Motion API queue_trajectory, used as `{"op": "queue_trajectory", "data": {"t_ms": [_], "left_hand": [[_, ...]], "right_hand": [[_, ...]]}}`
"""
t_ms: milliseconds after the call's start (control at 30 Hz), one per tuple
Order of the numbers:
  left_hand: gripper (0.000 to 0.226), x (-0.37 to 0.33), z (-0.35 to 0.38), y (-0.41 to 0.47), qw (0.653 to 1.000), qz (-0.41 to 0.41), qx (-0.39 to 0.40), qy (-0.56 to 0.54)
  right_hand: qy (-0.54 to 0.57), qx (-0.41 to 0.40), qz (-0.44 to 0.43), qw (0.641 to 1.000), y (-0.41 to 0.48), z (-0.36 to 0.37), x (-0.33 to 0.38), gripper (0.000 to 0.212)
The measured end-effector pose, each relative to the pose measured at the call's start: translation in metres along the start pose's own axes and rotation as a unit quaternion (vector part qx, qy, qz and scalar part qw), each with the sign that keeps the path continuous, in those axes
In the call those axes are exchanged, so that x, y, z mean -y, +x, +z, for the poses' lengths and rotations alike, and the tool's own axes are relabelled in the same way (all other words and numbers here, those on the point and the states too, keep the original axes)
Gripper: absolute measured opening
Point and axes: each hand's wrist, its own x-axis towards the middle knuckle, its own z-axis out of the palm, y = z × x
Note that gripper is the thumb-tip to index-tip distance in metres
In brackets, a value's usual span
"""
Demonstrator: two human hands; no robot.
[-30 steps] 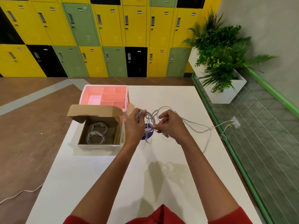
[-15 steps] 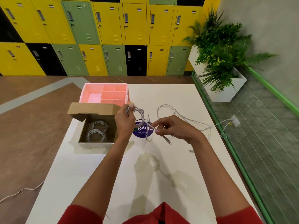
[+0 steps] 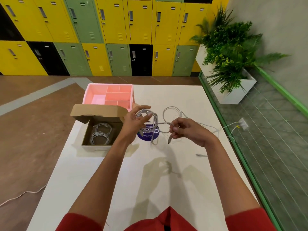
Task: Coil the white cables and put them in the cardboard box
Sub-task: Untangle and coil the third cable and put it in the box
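Note:
My left hand [image 3: 135,121] holds several loops of a white cable [image 3: 154,121] above the table, just right of the open cardboard box [image 3: 98,146]. The loops hang across its palm and fingers. My right hand [image 3: 186,130] pinches the same cable near its free end, and the plug dangles below the fingers. Two coiled white cables [image 3: 100,134] lie inside the box. Another white cable [image 3: 175,110] lies loose on the table behind my right hand and trails off to the right.
A pink divided tray [image 3: 128,90] stands behind the box. A round purple sticker [image 3: 148,135] marks the white table [image 3: 116,172]. At right, a green-framed glass partition [image 3: 250,164], a wall socket with plugged cables [image 3: 242,125] and a planter [image 3: 233,90]. Lockers line the back.
My hands have drawn apart: the left moved toward the box with the loops, its palm turned up, while the right pulled the cable end to the right.

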Motion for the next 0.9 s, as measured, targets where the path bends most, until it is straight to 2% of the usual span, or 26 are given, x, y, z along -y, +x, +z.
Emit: {"op": "queue_trajectory", "data": {"t_ms": [67,200,233,367,467,567,633,800,900], "left_hand": [[0.036,0.002,0.001,0.001,1.0,0.004,-0.02,0.009],[0.008,0.004,0.006,0.004,0.993,0.035,-0.112,0.018],[0.007,0.005,0.007,0.005,0.99,0.05,-0.127,0.025],[0.008,0.01,0.007,0.009,0.982,0.069,-0.171,0.041],[0.006,0.014,0.008,0.009,0.98,0.047,-0.186,0.056],[0.011,0.014,0.009,0.011,0.977,0.028,-0.202,0.062],[0.015,0.013,0.011,0.012,0.973,0.044,-0.215,0.076],[0.015,0.01,0.017,0.009,0.961,0.084,-0.243,0.102],[0.017,0.003,0.016,0.011,0.968,0.071,-0.235,0.04]], "right_hand": [[0.003,0.019,0.0,1.0,-0.002,0.0,0.003,0.014],[0.011,0.061,-0.009,0.998,-0.007,0.006,0.013,0.003],[0.009,0.058,-0.016,0.998,-0.007,0.009,0.016,0.006],[-0.027,0.028,-0.063,0.997,-0.004,0.019,0.023,0.014],[-0.054,0.012,-0.076,0.996,-0.001,0.018,0.025,0.015],[-0.091,0.013,-0.082,0.992,-0.001,0.025,0.025,0.017],[-0.107,0.018,-0.092,0.99,-0.002,0.034,0.026,0.016],[-0.073,0.03,-0.103,0.991,-0.002,0.038,0.029,0.015],[-0.058,0.04,-0.086,0.994,0.0,0.03,0.024,0.018]]}}
